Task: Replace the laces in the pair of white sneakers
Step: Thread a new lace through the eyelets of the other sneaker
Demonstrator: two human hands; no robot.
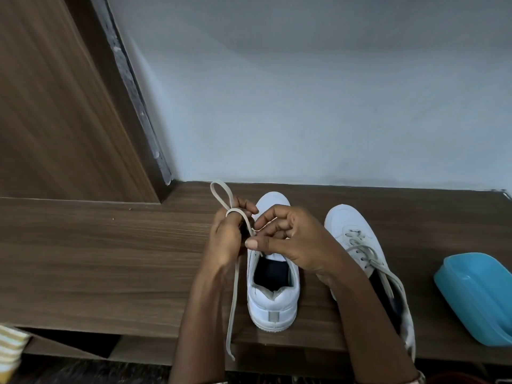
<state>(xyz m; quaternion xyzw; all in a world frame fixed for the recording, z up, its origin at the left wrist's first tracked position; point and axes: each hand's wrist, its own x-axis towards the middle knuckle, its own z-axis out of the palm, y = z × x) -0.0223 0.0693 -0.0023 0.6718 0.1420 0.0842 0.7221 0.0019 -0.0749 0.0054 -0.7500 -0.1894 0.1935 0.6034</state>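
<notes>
Two white sneakers stand on a brown wooden table (110,259), toes pointing away from me. Over the left sneaker (273,295) both my hands work a grey-white lace (234,295). My left hand (228,234) grips the lace, which forms a loop above its fingers; one loose end hangs down past the table's front edge. My right hand (288,234) has its fingers curled and pinches the lace near the tongue. The right sneaker (357,242) is laced, with loose lace ends trailing toward its heel, and my right forearm covers part of it.
A blue plastic container (476,295) lies at the table's right end. A pale wall rises behind the table and a wooden panel (55,106) stands at the left. Striped cloth (11,347) shows at the lower left.
</notes>
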